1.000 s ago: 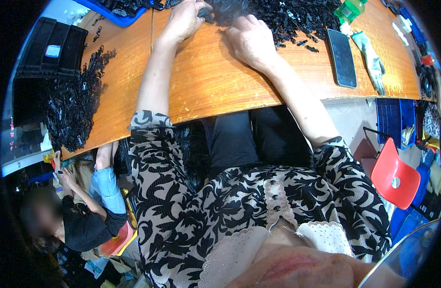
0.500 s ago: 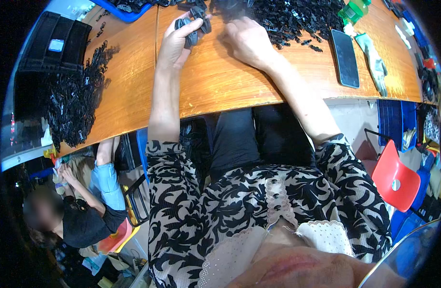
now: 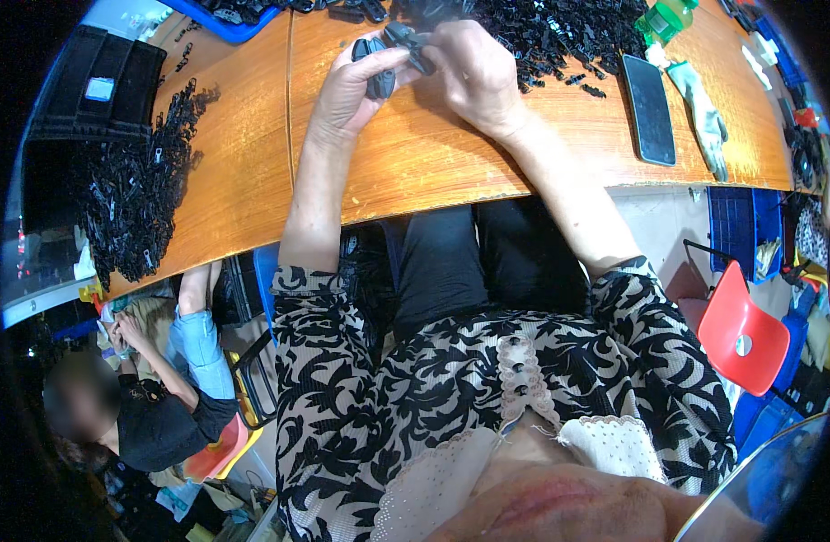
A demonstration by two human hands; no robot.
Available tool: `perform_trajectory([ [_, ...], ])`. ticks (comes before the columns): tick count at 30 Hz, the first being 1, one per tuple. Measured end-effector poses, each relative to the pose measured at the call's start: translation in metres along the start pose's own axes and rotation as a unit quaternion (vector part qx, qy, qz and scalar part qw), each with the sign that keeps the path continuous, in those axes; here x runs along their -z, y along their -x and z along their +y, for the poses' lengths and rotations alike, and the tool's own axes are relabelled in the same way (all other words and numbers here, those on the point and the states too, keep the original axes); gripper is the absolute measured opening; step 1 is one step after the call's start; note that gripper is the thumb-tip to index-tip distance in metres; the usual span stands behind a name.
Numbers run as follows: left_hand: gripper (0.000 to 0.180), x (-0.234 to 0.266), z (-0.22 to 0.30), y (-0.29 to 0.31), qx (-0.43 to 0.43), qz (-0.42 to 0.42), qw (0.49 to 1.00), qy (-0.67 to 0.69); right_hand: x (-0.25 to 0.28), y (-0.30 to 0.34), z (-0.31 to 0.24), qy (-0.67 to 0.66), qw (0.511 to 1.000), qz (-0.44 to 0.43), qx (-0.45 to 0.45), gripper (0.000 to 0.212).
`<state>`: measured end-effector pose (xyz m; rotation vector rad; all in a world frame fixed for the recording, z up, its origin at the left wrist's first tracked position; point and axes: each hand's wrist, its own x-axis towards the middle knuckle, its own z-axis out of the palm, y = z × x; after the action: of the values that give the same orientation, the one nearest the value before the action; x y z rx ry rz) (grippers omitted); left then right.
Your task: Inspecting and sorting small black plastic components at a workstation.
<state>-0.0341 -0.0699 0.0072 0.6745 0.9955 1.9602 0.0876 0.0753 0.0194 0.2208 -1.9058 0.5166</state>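
Over the wooden table [image 3: 415, 167], my left hand [image 3: 356, 90] grips a small black plastic part [image 3: 376, 68]. My right hand [image 3: 473, 77] meets it from the right, its fingers closed on another black plastic piece [image 3: 413, 45] that touches the first. Both hands sit close together near the table's far middle. Just behind them lies a big heap of black plastic parts [image 3: 559, 32].
A second heap of black parts [image 3: 130, 194] covers the table's left end beside a black crate [image 3: 94, 86]. A dark phone [image 3: 650, 108] and a green glove [image 3: 699, 104] lie at the right. A red chair [image 3: 740, 330] stands lower right; another person [image 3: 162, 397] sits lower left.
Both hands have drawn back from the heap toward me. The left hand lifted a black part, and the right hand has come over to join it with another piece.
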Motion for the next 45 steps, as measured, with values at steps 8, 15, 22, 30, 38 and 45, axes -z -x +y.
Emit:
perform_trajectory([
  [8,0.031,-0.009,0.004,0.003,-0.019,0.010,0.999,-0.025,0.003,0.001,-0.004,0.060,0.997,-0.008,0.043,0.025],
  [15,0.031,-0.008,0.002,0.004,-0.016,0.029,0.999,-0.030,0.005,-0.001,-0.006,0.077,0.996,-0.016,0.050,0.021],
  [22,0.023,-0.015,0.004,0.005,-0.028,0.057,0.996,-0.059,0.002,0.001,-0.005,0.114,0.988,-0.079,0.073,0.026],
  [30,0.017,0.000,-0.005,0.003,-0.040,0.186,0.980,-0.054,-0.010,0.011,-0.012,0.155,0.965,-0.206,0.049,0.044],
  [38,0.024,0.092,0.041,-0.068,-0.057,0.347,0.898,-0.265,0.020,-0.011,0.009,-0.063,0.964,-0.027,-0.256,0.015],
  [45,0.061,0.107,0.053,-0.122,0.061,0.319,0.699,-0.638,0.075,0.020,0.002,0.063,0.942,-0.281,-0.172,0.015],
])
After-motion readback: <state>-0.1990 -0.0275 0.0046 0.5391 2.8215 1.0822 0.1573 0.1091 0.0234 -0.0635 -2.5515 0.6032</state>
